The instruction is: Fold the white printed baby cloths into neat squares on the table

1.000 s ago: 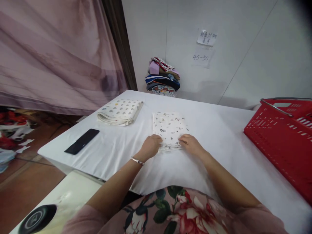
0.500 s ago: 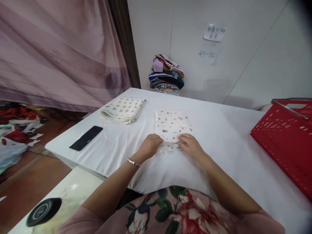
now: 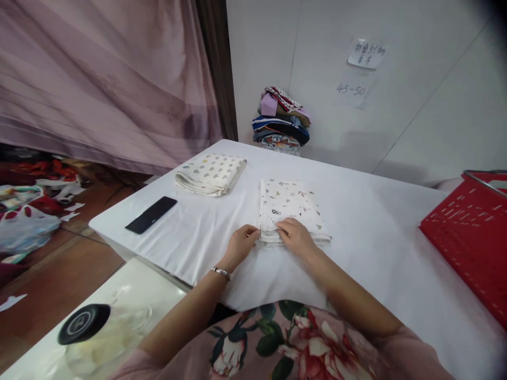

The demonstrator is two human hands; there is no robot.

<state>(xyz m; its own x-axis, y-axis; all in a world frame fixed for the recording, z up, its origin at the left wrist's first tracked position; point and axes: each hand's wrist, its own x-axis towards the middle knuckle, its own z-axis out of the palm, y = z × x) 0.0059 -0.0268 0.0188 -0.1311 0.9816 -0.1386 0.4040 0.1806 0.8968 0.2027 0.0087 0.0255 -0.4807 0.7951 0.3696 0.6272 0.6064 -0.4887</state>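
Note:
A white cloth [image 3: 291, 203] with small scattered prints lies folded into a neat rectangle in front of me. Its layered front edge faces me. At the near left corner, my left hand [image 3: 241, 245] pinches the edge with thumb and fingers. My right hand [image 3: 295, 236] is closed on the front edge near its middle, the fingertips on the top layer and part of the fold hidden under the palm. Further left lies another folded cloth [image 3: 214, 171], cream with rows of grey shapes, which neither hand touches.
A black phone [image 3: 151, 215] lies on the white table [image 3: 368, 232] at left. On the right stands a red plastic basket [image 3: 467, 227]. Folded fabrics [image 3: 281, 124] are piled by the wall. A clear jar with a black lid [image 3: 84, 323] stands on a lower surface at near left.
My right hand has slid left along the cloth's front edge, uncovering the right corner. My left hand has moved slightly down to the near left corner. The view has shifted a little left.

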